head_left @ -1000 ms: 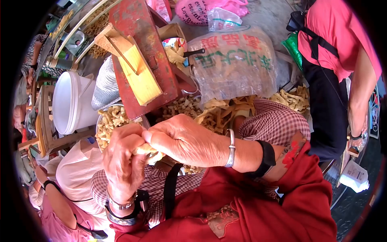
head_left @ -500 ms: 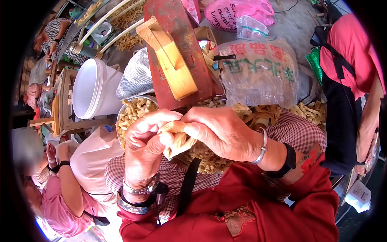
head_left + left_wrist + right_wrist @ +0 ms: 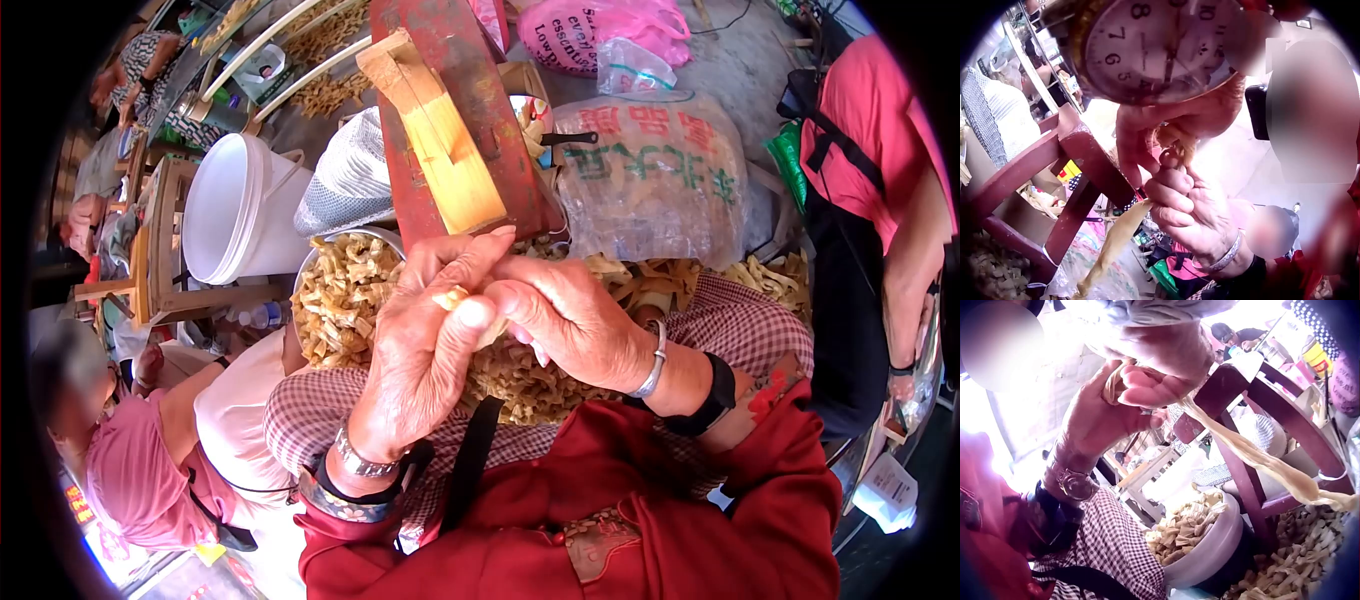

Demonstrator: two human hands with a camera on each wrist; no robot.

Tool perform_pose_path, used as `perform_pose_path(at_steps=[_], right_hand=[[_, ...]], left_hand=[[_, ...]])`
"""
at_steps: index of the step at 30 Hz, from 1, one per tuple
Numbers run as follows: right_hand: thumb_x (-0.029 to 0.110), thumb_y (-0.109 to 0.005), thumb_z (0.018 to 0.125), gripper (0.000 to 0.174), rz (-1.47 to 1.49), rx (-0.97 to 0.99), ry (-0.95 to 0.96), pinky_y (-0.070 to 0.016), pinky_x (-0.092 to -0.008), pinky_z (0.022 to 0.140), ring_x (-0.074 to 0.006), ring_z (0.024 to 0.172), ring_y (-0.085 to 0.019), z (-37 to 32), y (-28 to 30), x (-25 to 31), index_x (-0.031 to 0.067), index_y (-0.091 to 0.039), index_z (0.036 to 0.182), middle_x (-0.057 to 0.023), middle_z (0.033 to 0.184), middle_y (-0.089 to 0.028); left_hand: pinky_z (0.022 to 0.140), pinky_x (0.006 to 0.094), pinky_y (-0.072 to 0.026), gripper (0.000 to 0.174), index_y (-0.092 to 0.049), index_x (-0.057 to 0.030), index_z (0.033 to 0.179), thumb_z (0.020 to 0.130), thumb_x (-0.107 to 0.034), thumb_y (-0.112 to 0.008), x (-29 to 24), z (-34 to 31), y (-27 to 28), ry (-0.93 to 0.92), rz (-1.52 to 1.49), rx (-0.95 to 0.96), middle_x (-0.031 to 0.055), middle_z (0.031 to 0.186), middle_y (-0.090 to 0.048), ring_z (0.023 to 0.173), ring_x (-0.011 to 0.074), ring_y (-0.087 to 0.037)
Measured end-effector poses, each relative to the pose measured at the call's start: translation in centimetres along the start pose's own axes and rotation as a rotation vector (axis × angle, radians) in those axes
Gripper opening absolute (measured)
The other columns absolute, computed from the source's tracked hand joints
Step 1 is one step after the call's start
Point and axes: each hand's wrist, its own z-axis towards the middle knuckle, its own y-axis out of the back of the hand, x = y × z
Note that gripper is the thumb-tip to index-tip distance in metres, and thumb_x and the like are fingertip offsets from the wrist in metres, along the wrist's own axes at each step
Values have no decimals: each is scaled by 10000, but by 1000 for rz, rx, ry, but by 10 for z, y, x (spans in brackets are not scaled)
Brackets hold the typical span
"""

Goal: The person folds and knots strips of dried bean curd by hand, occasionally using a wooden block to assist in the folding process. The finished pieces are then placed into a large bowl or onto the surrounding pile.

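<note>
A pale yellow, flat, pliable strip (image 3: 1260,459) runs between my two hands, its long loose end hanging below my right hand. In the head view my left hand (image 3: 425,350) pinches a small folded part of the strip (image 3: 452,298) between thumb and fingers. Close beside it, my right hand (image 3: 565,315) has its fingers curled round the strip, fingertips near the left thumb. The left wrist view shows the hanging end (image 3: 1116,240) leaving the right fist. Below the hands lie many short, knotted-looking pieces (image 3: 530,385); more fill a basin (image 3: 378,236) to the left.
A red wooden bench (image 3: 400,195) stands just beyond the hands, bearing a notched yellow wood block (image 3: 450,175). Left of it are a white bucket (image 3: 215,215) and a wooden stool (image 3: 160,230). Right of it lies a clear plastic sack (image 3: 650,190). People sit on both sides.
My left thumb and fingers have closed over the folded strip, which showed more openly half a second ago. The left hand has turned and moved right, up against the right hand.
</note>
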Motion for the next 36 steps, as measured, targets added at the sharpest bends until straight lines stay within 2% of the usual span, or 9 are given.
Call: perform_pose_path(at_steps=[5,9,10,13,17,18,22,26,36], right_hand=[[205,-432,996,236,205,-35,-4,-479,-262,603,-93,685,-581,2,1,-1,44,-425,1168,-59,799,-620],[259,-418,1003,256,-53,-155,119,-473,-260,581,-110,618,-574,3,1,-2,57,-398,1159,-65,784,-612],[302,-417,996,287,-34,-123,92,-460,-260,590,-113,637,-560,1,4,0,49,-433,1131,-60,807,-604],[468,-384,976,476,-163,-168,66,-394,-212,567,-62,617,-453,-2,17,-6,26,-532,1075,-13,851,-560],[435,-411,975,451,-250,-156,113,-366,-233,544,-87,593,-443,-5,30,-14,26,-581,896,-27,772,-538],[256,-547,949,270,-236,-156,110,-398,-262,568,-99,607,-470,-4,29,-9,14,-572,831,-32,676,-514],[221,-620,897,216,-391,-79,71,-404,-286,518,-162,553,-522,-3,26,-7,6,-601,877,-93,673,-554],[225,-620,894,224,-347,-84,-9,-427,-304,541,-188,586,-560,-1,20,-8,4,-583,891,-103,700,-575],[219,-580,908,235,-242,128,-116,-452,-386,599,-349,701,-602,3,3,12,18,-491,992,-157,736,-567]], left_hand=[[774,332,-509,520,-490,66,1257,998,-371,-378,-1,0,-1,269,-636,-16,166,1026,-621,835,212,-620],[704,331,-547,609,-485,99,1227,983,-444,-361,-1,0,-2,308,-866,98,158,957,-629,778,224,-643],[608,353,-551,607,-512,70,1190,977,-474,-347,1,0,-5,385,-933,27,119,820,-608,629,193,-589],[707,403,-565,574,-534,90,1119,988,-437,-346,4,2,8,290,-1244,25,144,972,-582,739,203,-597],[680,382,-562,527,-518,96,1092,1013,-378,-302,6,1,30,205,-1363,-90,162,1005,-550,706,145,-541],[678,379,-561,532,-517,95,1110,1012,-383,-304,8,1,31,176,-1310,-75,168,1025,-547,680,151,-538],[618,359,-567,546,-508,101,1149,999,-399,-351,9,2,32,223,-886,-135,180,1034,-551,657,150,-559],[441,194,-421,374,-590,35,1091,957,-308,-526,-5,0,23,408,-494,-225,27,678,-584,465,60,-487],[383,161,-290,93,-600,-20,932,905,-109,-604,-1,3,18,432,-579,-247,-46,611,-504,439,6,-385]])
